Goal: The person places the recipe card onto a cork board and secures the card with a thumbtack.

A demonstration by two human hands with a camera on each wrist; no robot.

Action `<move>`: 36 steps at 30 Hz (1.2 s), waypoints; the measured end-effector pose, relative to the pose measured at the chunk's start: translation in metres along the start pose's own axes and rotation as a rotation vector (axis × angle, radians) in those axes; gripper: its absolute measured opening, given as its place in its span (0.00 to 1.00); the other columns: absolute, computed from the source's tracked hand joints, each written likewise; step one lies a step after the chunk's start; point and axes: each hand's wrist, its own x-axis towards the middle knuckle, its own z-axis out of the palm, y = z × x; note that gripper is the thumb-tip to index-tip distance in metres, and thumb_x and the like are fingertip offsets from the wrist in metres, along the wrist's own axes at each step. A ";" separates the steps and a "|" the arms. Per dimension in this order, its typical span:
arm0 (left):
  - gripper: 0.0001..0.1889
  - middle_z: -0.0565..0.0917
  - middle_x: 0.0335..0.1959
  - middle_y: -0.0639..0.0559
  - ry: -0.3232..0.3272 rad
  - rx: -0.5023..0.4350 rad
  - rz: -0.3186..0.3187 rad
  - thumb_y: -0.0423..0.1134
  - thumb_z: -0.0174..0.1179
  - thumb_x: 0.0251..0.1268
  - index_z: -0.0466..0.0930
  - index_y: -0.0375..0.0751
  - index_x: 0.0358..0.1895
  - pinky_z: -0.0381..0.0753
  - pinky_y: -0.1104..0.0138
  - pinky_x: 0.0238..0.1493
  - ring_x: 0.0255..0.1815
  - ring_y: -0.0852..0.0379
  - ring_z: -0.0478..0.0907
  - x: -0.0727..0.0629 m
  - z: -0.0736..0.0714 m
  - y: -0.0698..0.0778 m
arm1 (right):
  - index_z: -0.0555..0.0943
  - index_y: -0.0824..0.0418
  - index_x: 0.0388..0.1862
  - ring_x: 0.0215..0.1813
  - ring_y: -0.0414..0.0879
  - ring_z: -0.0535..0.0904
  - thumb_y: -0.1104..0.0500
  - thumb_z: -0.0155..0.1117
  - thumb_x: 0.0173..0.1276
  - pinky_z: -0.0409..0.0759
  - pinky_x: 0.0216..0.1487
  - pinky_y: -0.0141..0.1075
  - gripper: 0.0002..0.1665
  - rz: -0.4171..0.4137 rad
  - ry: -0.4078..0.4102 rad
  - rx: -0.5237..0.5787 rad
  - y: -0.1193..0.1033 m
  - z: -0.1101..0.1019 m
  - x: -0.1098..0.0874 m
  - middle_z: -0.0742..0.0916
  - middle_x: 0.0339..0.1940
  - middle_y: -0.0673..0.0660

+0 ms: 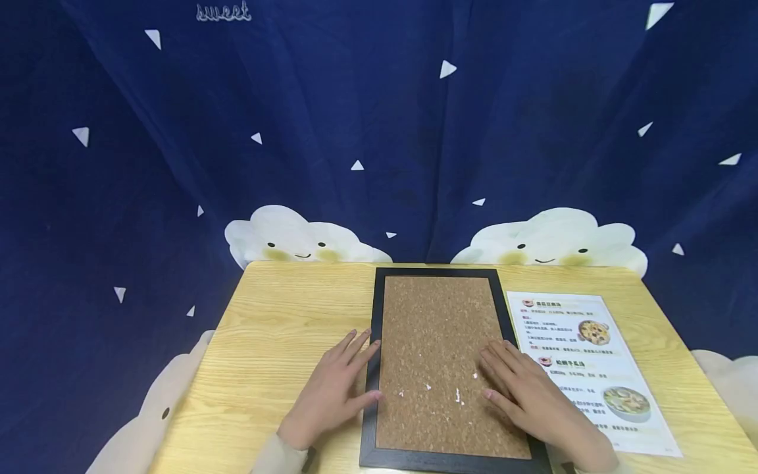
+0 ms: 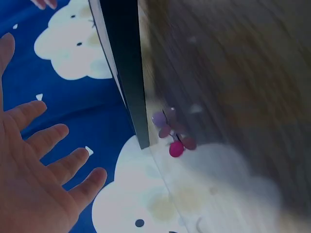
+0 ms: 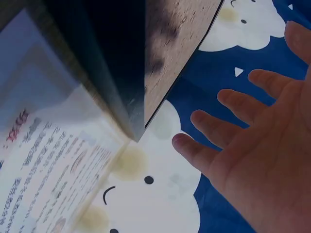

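Observation:
A corkboard with a black frame lies flat on the table in the head view, small white scraps on its lower half. My left hand is at its left side, fingertips over the black frame. Over the right edge of the cork is my right hand. Both hands have straight, spread fingers and grip nothing; whether they touch the board I cannot tell. The wrist views show the left palm and the right palm beside the board's dark frame edge.
A printed recipe sheet with food pictures lies right of the board, partly under my right forearm. Several small pink and purple round pieces show by the frame in the left wrist view. A blue curtain with clouds hangs behind the wooden table.

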 end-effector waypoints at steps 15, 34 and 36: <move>0.43 0.72 0.79 0.50 0.081 0.004 -0.051 0.64 0.68 0.64 0.66 0.52 0.79 0.73 0.46 0.74 0.77 0.44 0.71 -0.006 -0.008 -0.018 | 0.68 0.58 0.80 0.78 0.72 0.67 0.46 0.67 0.74 0.68 0.71 0.66 0.40 0.057 0.004 -0.003 0.031 -0.013 0.003 0.70 0.81 0.67; 0.33 0.83 0.67 0.51 0.069 -0.038 -0.144 0.54 0.72 0.65 0.76 0.50 0.72 0.80 0.51 0.67 0.66 0.49 0.81 -0.012 -0.012 -0.036 | 0.65 0.63 0.80 0.75 0.78 0.65 0.43 0.67 0.73 0.67 0.68 0.73 0.46 0.225 -0.040 -0.030 0.081 -0.023 -0.006 0.67 0.79 0.75; 0.33 0.83 0.66 0.51 0.066 -0.038 -0.149 0.54 0.72 0.65 0.77 0.51 0.72 0.80 0.51 0.66 0.66 0.49 0.81 -0.012 -0.013 -0.037 | 0.64 0.65 0.80 0.75 0.79 0.63 0.42 0.67 0.74 0.64 0.68 0.74 0.46 0.249 -0.043 -0.024 0.087 -0.025 -0.007 0.67 0.79 0.76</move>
